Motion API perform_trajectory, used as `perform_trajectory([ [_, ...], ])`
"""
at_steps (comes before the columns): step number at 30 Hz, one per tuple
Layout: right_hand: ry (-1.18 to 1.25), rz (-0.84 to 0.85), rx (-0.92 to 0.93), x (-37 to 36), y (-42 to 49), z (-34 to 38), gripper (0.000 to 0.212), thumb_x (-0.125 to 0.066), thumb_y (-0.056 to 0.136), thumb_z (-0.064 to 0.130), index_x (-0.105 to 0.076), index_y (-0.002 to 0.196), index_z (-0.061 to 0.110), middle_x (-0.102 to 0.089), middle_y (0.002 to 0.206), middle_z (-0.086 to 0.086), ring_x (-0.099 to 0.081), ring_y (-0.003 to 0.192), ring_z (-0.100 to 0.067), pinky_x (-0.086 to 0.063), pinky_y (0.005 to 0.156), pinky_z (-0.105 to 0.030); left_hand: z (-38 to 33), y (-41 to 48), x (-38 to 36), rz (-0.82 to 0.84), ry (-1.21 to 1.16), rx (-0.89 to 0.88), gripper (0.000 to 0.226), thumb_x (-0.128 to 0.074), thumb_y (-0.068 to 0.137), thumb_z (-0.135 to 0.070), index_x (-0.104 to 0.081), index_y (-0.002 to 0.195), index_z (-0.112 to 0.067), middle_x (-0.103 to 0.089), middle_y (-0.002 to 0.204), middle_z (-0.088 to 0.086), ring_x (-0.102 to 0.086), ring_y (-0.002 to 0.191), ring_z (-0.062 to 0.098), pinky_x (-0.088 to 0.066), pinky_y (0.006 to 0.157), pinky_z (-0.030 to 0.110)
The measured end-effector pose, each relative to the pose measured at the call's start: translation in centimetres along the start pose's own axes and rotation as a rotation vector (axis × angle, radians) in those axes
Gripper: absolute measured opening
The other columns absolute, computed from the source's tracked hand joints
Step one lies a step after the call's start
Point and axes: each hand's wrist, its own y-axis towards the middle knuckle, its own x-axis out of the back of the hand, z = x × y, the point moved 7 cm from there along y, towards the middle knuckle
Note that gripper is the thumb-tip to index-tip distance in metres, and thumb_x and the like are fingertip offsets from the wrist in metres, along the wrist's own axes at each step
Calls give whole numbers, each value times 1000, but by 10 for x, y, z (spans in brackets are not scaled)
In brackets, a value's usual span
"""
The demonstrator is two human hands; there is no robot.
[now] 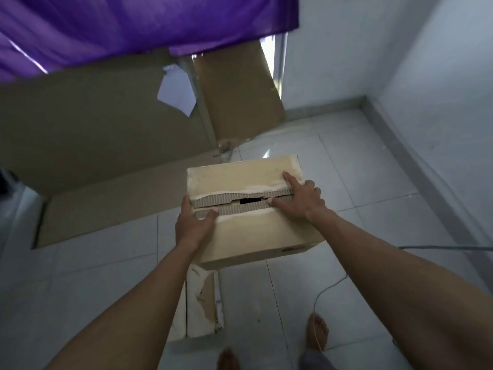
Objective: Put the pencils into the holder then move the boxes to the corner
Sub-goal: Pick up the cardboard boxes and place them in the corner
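1. The box [248, 236] sits between our two hands, out in front of us. It seems to be held clear of the tiled floor [346, 161], though we cannot see its underside.
2. Its long axis, along the seam between the two top flaps, runs across us from left to right. The right end is turned slightly away.
3. Our left hand [196, 222] grips the box's left end. The thumb lies over the near flap at the seam and the fingers curl round the side, mostly hidden.
4. Our right hand [298, 201] lies on top near the right end. The forefinger is straight on the far flap and the thumb is against the flap's corrugated edge. It looks to be pressing down rather than closing round anything.
5. The room corner [365, 98] lies ahead and to the right of the box, well apart from it, with bare tile between.
6. The right hand is the nearer one to the corner, so we judge the carry goes forward and rightward, right end leading.
7. Flattened cardboard sheets [106, 129] lean to the left. A torn cardboard strip [202, 303] lies under the box, and a thin cable [440, 247] crosses the floor at right, near the path.
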Motion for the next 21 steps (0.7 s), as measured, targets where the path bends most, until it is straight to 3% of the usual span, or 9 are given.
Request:
perform_trajectory([
  [5,55,-123,-27,74,-35,20,89,-54,71,79,-15,146,49,-31,145,-15,-34,130,-37,-35,104,-53,-78,-10,37,43,-47,-206,62,-70,79,-44,-42,133,-35,-59,127,-9,-59,109,18,-42,85,26],
  [9,101,-222,-35,120,-62,28,89,-54,72,78,-17,146,47,-32,145,-14,-35,130,-36,-35,105,-54,-128,-20,55,67,-81,-286,81,-72,78,-44,-30,146,-33,-51,140,-8,-52,123,19,-35,91,21],
  [14,164,-304,-42,168,-76,22,89,-55,71,77,-19,147,46,-32,145,-13,-33,132,-36,-32,107,-53,-180,-19,54,106,-76,-355,89,-73,78,-45,-24,150,-29,-44,147,-3,-46,130,21,-39,106,33],
  [21,212,-391,-54,242,-67,-21,88,-56,72,75,-22,148,45,-33,147,-15,-31,135,-36,-31,110,-52,-263,-19,3,171,-68,-436,90,-71,78,-45,-21,151,-27,-43,147,-1,-42,132,25,-38,109,42],
])
